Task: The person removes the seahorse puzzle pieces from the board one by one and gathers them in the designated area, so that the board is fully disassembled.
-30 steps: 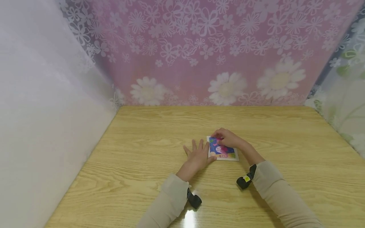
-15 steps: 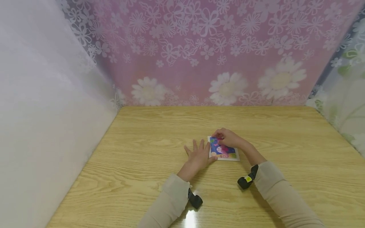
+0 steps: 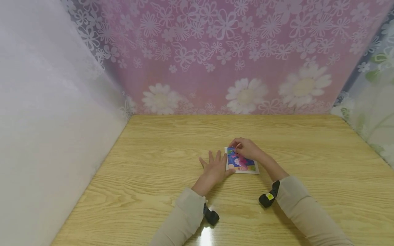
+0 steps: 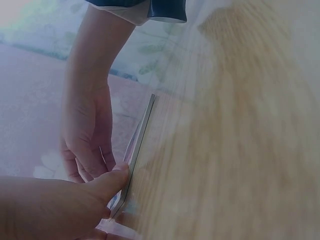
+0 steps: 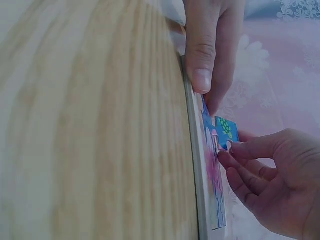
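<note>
One spread left hand (image 3: 213,171) and a right hand (image 3: 248,150) pinching a turtle piece (image 5: 227,130) partly hide the board (image 5: 201,195).

Picture puzzle (image 3: 244,164): thin, flat, four-sided, lying face up on the counter (image 3: 154,153), right of centre and below mid-height in the head frame. Pale border (image 3: 246,172) showing at left and bottom. Picture: deep blue ground, magenta figure at centre, sandy and green patches along the bottom. Left hand (image 3: 213,170) at the left edge, thumb at the lower-left corner. Left wrist view: board nearly edge-on, a slim slab slanting from upper centre to lower left.

Loose piece (image 5: 226,128): blue, green turtle printed on it; tilted up from the board, right of centre in the right wrist frame, pinched by the right hand (image 3: 247,149). Contact between piece and board: cannot tell.
</note>
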`<state>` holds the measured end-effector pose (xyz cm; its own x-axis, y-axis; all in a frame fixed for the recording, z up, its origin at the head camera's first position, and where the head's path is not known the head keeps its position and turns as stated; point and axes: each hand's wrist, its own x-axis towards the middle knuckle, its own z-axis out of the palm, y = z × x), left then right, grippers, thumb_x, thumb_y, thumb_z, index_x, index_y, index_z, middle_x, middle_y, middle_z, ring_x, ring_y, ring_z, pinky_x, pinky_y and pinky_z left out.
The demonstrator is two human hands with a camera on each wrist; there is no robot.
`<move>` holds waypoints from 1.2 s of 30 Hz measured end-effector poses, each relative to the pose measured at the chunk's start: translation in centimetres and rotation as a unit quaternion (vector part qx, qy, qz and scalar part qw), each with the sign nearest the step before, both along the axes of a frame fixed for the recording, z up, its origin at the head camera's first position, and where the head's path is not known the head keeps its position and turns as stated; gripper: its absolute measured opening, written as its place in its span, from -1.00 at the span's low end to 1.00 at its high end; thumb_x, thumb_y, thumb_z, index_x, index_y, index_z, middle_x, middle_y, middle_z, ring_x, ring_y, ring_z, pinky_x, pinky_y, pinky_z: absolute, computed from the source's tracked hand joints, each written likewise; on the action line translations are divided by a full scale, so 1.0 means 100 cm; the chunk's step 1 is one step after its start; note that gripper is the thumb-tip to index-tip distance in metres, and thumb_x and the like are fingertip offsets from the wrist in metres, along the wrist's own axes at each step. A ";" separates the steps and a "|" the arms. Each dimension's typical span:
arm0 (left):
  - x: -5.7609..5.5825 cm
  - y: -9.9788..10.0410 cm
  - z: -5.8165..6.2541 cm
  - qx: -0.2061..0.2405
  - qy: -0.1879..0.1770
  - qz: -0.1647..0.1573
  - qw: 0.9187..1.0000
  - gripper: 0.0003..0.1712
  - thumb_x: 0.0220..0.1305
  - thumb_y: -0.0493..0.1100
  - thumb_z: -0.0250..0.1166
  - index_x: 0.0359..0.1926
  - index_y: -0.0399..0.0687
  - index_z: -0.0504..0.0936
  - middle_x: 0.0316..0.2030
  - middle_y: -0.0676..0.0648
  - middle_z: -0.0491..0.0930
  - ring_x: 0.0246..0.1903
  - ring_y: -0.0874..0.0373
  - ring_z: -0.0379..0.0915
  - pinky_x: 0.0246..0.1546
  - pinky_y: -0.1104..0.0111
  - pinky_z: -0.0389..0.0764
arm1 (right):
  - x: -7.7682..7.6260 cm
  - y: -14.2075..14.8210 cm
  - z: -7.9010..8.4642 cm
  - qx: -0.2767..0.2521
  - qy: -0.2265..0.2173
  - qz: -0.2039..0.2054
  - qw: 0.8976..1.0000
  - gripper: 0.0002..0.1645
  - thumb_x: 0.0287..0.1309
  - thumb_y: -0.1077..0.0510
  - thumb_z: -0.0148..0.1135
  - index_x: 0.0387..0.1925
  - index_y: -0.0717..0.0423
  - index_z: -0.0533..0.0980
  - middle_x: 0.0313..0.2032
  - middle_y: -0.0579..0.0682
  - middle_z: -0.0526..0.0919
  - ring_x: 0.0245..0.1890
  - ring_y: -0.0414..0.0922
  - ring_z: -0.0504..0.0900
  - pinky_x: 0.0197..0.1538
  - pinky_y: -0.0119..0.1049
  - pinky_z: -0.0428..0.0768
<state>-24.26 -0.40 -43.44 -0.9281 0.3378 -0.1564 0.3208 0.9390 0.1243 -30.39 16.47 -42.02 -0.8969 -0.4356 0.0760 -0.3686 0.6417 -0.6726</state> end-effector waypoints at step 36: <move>0.001 -0.002 0.000 -0.025 0.040 -0.012 0.999 -0.15 0.21 0.41 -0.11 0.39 0.09 0.12 0.35 -0.09 0.05 0.32 -0.14 -0.12 0.18 -0.10 0.02 | 0.010 0.005 0.009 -0.031 0.036 -0.046 0.998 -0.79 0.13 0.41 0.11 -0.18 0.23 0.54 -0.24 0.13 0.55 -0.27 0.08 0.57 -0.23 -0.05 0.54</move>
<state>-24.16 -0.58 -43.41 -0.9302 0.3530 -0.1003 0.3496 0.9356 0.0499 -29.40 16.93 -41.17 -0.9240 -0.3439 0.1670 -0.3595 0.6326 -0.6860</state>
